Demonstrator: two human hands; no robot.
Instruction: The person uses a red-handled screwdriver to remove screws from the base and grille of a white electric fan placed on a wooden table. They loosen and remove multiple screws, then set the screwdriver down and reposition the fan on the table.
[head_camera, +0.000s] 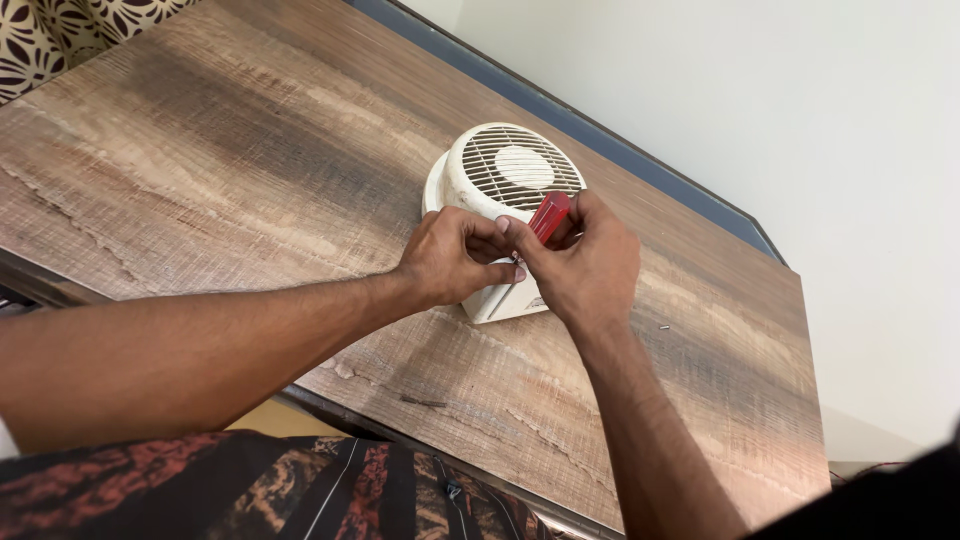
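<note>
Fan (505, 185), white, on wooden table (200, 150) | right hand (590, 265) grips red-handled screwdriver (548, 216) | left hand (450, 255) clasps fan

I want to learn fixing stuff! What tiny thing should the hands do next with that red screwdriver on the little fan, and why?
Probably turn the red screwdriver a little while pressing down. The right hand grips its handle over the white fan, and the left hand steadies the shaft and the fan's body. The tip is hidden behind the fingers, so whether it sits in a screw is unclear.
</note>
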